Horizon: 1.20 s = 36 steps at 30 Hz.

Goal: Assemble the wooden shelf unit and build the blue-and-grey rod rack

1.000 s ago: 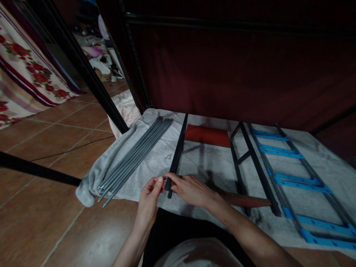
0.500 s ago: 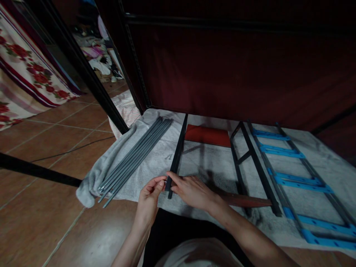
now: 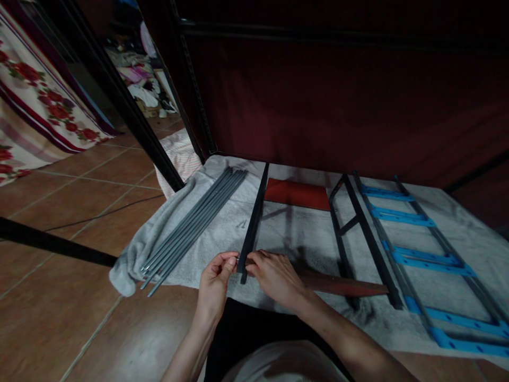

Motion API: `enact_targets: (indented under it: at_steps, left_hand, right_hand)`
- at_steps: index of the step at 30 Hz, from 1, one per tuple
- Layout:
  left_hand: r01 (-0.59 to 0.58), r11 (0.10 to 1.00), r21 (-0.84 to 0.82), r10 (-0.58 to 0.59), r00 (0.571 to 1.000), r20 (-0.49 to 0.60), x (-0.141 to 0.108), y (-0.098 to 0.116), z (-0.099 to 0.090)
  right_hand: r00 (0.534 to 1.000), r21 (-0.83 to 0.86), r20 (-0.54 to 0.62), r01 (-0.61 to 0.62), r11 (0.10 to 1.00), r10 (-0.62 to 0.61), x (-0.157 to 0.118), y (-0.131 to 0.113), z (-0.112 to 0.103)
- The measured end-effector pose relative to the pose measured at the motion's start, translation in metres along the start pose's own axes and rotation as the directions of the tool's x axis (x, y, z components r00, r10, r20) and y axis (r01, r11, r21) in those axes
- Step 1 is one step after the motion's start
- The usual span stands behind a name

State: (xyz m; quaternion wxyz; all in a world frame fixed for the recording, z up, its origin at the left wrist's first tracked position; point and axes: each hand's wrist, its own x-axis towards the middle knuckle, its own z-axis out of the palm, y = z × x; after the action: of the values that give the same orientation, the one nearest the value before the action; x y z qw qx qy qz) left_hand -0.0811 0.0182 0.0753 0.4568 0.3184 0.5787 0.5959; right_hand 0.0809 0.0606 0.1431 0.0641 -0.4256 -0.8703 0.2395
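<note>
At the near end of a dark metal bar (image 3: pixel 252 228), my left hand (image 3: pixel 214 273) pinches a small bolt against the bar's left face; only a bit of metal shows. My right hand (image 3: pixel 276 276) is on the bar's other side, its fingers curled at the near end of a reddish-brown board (image 3: pixel 350 286). Its fingertips are partly hidden, so what they grip cannot be made out. The board stretches right toward a second dark frame (image 3: pixel 366 239). Farther back, an orange-red panel (image 3: pixel 298 193) spans the bars. Two small bolts (image 3: pixel 241 224) lie left of the bar.
A grey blanket (image 3: pixel 214 239) lies under the parts. Several grey metal tubes (image 3: pixel 194 223) rest at left. On the right is a rack with blue crosspieces (image 3: pixel 433 265). Black posts (image 3: pixel 131 111) and a dark red panel (image 3: pixel 338 106) stand around; a cable (image 3: pixel 107 213) crosses the tiled floor.
My right hand's index finger has come off the top of the bar and curled down to its right side. My left hand keeps its pinch in nearly the same spot.
</note>
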Motion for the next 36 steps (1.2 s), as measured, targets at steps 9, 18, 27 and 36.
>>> enact_targets:
  at_steps: [9,18,27,36]
  left_hand:
    - [0.005,0.999,-0.038,-0.006,1.0,-0.024,-0.003,-0.004,0.008]
    - [-0.016,0.996,-0.093,0.013,0.999,-0.042,-0.003,-0.005,0.012]
    - [0.005,0.999,-0.05,-0.007,0.999,-0.044,0.003,-0.001,0.007]
    - [-0.072,0.997,-0.023,0.072,0.997,0.012,0.002,-0.01,0.0]
  right_hand:
    - [0.998,-0.028,-0.046,-0.048,0.998,0.047,-0.002,-0.004,0.004]
    - [0.997,-0.044,-0.055,-0.061,0.997,0.059,-0.001,-0.005,0.006]
    - [0.991,-0.07,-0.08,-0.111,0.991,0.105,-0.007,-0.006,0.002]
    - [0.993,-0.098,-0.086,-0.09,0.991,0.081,-0.007,-0.004,0.005]
